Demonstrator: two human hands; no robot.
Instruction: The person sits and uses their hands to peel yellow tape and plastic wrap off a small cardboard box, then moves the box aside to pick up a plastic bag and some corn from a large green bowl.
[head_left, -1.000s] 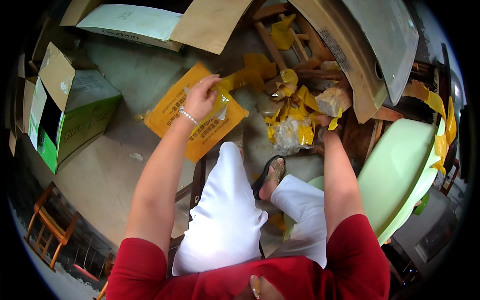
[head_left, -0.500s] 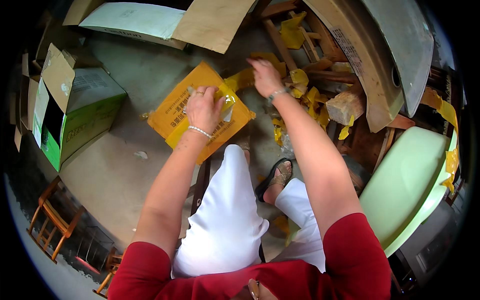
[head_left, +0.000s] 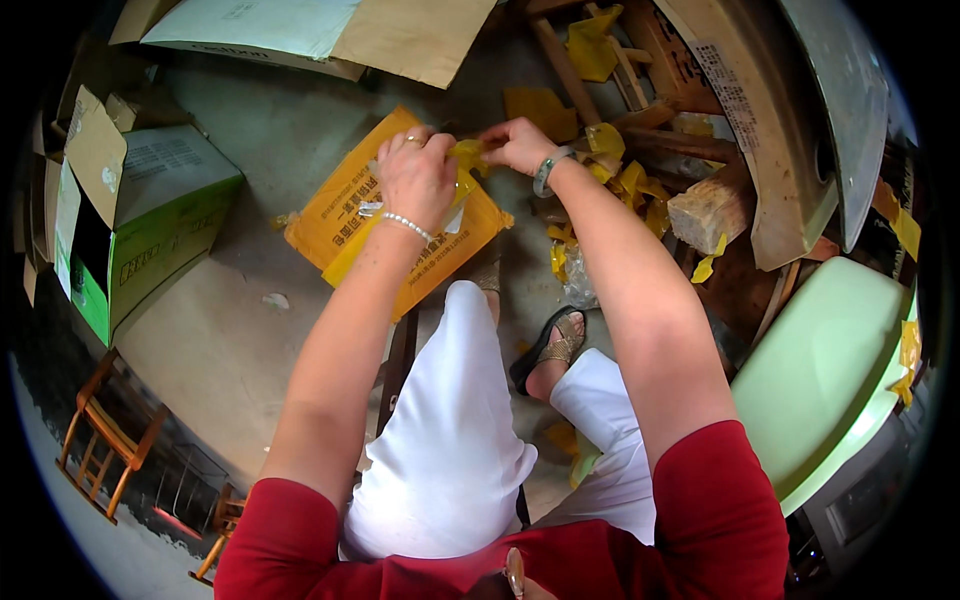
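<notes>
An orange, yellow-taped cardboard package (head_left: 340,215) lies tilted in front of my knees, dark print on its top. My left hand (head_left: 418,180), with a beaded bracelet, is over its upper part, fingers curled together at a strip of yellow tape (head_left: 468,156). Just to the right, my right hand (head_left: 522,148), wearing a bangle, pinches the other end of that crumpled strip. A shiny clear patch and a whitish scrap show on the package below my left hand. What else lies under the left fingers is hidden.
At left stands an open green-and-white carton (head_left: 175,215); a large open box (head_left: 270,35) lies beyond. To the right are scraps of yellow tape (head_left: 632,190), a wood block (head_left: 705,212), overturned wooden stools (head_left: 560,60) and a pale green plastic tub (head_left: 820,350). Wooden chairs (head_left: 110,440) stand lower left.
My right hand has come left, and its outstretched fingers have closed on the tape. My left hand has shifted slightly up and right, its fingers now gathered at the strip.
</notes>
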